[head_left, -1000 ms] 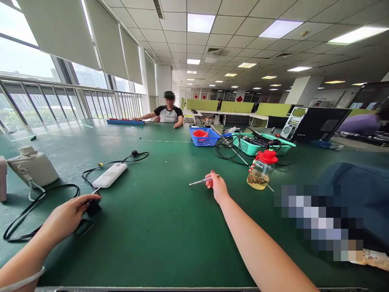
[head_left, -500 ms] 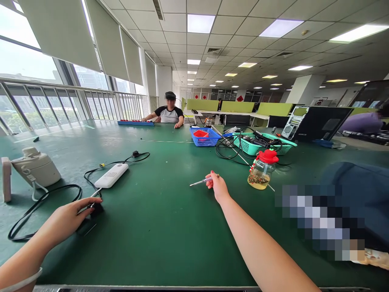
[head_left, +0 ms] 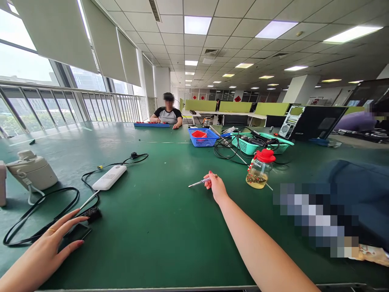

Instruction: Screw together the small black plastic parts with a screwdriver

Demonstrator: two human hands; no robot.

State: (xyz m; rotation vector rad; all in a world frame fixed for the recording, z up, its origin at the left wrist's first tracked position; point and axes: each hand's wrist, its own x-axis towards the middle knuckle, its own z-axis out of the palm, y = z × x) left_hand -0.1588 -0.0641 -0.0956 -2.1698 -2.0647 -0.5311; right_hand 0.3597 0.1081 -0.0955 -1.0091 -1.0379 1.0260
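My right hand is closed around a thin screwdriver, its metal tip pointing left over the green tabletop. At the lower left, my left hand has its fingers stretched and spread. Thumb and fingers lie around a flat black object, and I cannot tell whether they touch it. A small black block sits just beyond the fingertips. Farther on lies a white power strip with a white lead running back toward the hand. A black cable loops beside it.
A beige bottle stands at left. On the right are a red-lidded jar, a blue basket, a green basket with cables, and dark fabric. Across the table a person sits at a blue tray.
My left hand has drawn back toward the lower left, its fingers spreading from a near pinch. The blue tray across the table has slid right. My right hand keeps the screwdriver.
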